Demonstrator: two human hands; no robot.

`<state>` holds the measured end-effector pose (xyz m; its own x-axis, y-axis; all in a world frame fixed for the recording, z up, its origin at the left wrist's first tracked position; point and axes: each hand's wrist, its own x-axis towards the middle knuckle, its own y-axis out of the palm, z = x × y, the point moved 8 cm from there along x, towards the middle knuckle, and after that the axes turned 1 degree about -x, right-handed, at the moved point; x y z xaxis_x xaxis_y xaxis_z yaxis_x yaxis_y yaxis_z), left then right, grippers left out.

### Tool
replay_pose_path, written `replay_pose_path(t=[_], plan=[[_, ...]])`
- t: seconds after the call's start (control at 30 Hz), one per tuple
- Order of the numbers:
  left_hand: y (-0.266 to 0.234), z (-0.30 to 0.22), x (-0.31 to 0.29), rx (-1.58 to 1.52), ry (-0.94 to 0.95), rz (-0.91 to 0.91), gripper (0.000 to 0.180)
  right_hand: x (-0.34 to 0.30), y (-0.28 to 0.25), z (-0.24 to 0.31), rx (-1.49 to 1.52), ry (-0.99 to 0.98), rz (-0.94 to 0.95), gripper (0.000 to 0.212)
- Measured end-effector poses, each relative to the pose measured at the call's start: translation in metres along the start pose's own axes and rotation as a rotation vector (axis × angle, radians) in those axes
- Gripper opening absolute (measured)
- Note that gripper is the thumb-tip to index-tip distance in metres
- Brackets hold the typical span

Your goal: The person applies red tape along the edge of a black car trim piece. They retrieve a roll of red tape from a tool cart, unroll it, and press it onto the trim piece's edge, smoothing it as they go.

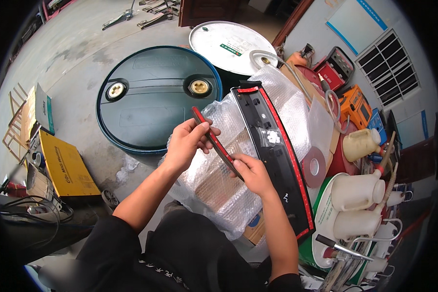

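Between both hands I hold a narrow dark strip (221, 147) with red backing tape along its face, tilted from upper left to lower right. My left hand (189, 138) is closed round its upper part, thumb on the tape. At the lower end my right hand (250, 171) pinches it between thumb and fingers. Just right of the strip lies a long black curved trim panel (277, 168), edged with red tape along its right side and ends. A small clear bag of white parts (273, 138) rests on the panel. Bubble wrap (224, 190) spreads underneath.
A dark green drum (155, 114) stands ahead, with a white-topped drum (228, 41) behind it. Along the right are a roll of tape (314, 167), several cloudy plastic jugs (355, 191) and an orange machine (355, 107). A yellow machine (69, 165) stands at left.
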<state>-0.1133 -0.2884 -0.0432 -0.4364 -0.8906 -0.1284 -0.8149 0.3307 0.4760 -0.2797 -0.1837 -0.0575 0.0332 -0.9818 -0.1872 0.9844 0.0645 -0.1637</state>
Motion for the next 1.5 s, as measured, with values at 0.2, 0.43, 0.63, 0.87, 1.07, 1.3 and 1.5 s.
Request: replay_pose_path(t=[0.2, 0.43, 0.63, 0.87, 1.07, 1.3, 1.5], plan=[[0.025, -0.001, -0.01, 0.057, 0.017, 0.063, 0.022, 0.01, 0.008, 0.043, -0.256, -0.299, -0.098, 0.016], [0.032, -0.005, -0.022, 0.072, 0.094, 0.094, 0.022, -0.001, 0.011, 0.056, -0.266, -0.34, -0.174, 0.008], [0.035, -0.014, -0.031, 0.084, 0.154, 0.108, 0.02, -0.011, 0.015, 0.058, -0.313, -0.454, -0.142, 0.007], [0.048, -0.016, -0.051, 0.154, 0.187, 0.169, 0.021, -0.011, 0.021, 0.077, -0.263, -0.575, -0.217, 0.009], [0.049, -0.023, -0.061, 0.102, 0.262, 0.187, 0.013, -0.028, 0.026, 0.084, -0.437, -0.708, -0.263, 0.009], [0.065, -0.045, -0.075, 0.52, 0.55, 0.266, 0.015, -0.058, 0.016, 0.129, -0.435, -0.838, -0.394, 0.021], [0.078, -0.057, -0.093, 0.706, 0.716, 0.328, 0.032, -0.068, 0.019, 0.153, -0.584, -0.91, -0.311, 0.022]])
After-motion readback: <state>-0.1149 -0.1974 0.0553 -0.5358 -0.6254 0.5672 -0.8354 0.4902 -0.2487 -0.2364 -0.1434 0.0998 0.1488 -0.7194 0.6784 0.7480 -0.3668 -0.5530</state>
